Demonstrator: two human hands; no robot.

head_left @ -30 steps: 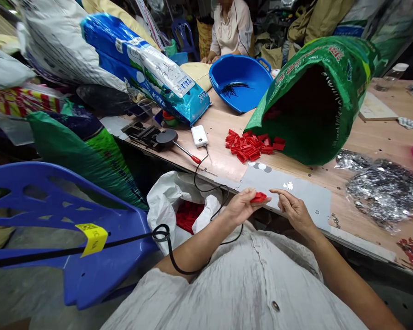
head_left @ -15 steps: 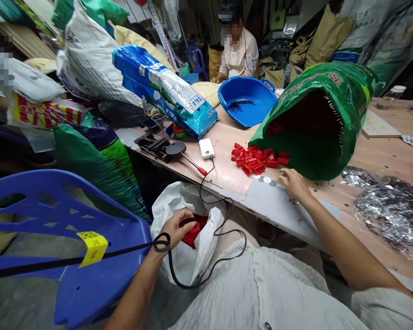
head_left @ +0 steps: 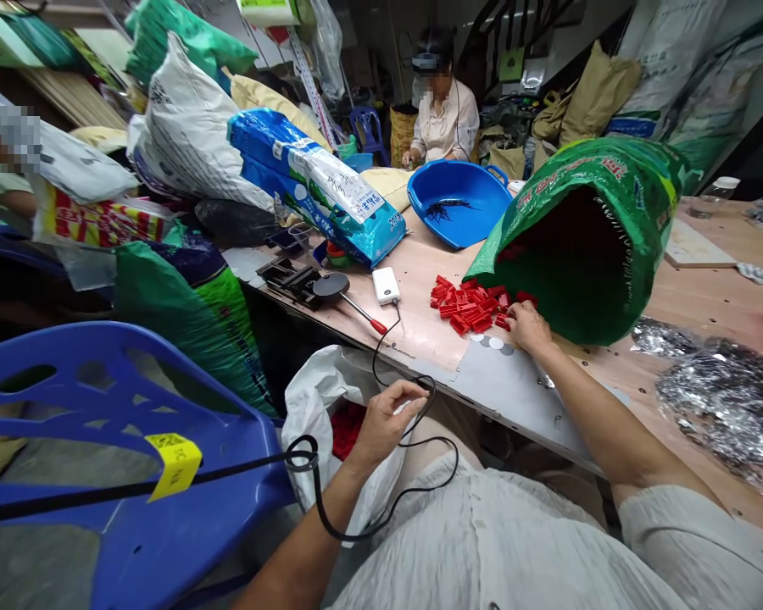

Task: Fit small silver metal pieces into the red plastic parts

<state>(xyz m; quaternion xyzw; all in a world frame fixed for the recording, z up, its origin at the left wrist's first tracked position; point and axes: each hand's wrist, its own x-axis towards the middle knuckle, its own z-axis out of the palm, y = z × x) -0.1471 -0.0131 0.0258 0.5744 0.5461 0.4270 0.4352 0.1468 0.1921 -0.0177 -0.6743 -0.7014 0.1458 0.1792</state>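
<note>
My right hand (head_left: 526, 327) reaches onto the wooden table (head_left: 693, 305) and its curled fingers touch the pile of small red plastic pieces (head_left: 474, 304) at the mouth of the tipped green sack (head_left: 588, 233). Whether it grips a piece is hidden. My left hand (head_left: 385, 418) hovers above the white bag (head_left: 318, 398) beside my lap, fingers loosely curved and holding nothing. More red pieces (head_left: 347, 426) lie inside that bag. A grey sheet (head_left: 515, 385) covers the table edge between my hands.
A white power bank (head_left: 386, 285) with a black cable lies left of the pile, beside a black tool with a red handle (head_left: 340, 296). A blue basin (head_left: 461, 202) stands further back, where another person sits. Shiny silver scraps (head_left: 715, 390) lie right. A blue chair (head_left: 127, 440) stands at my left.
My left hand dropped the red piece into the white bag and has lifted out, holding nothing. My right hand moved from the table edge forward to the red pile.
</note>
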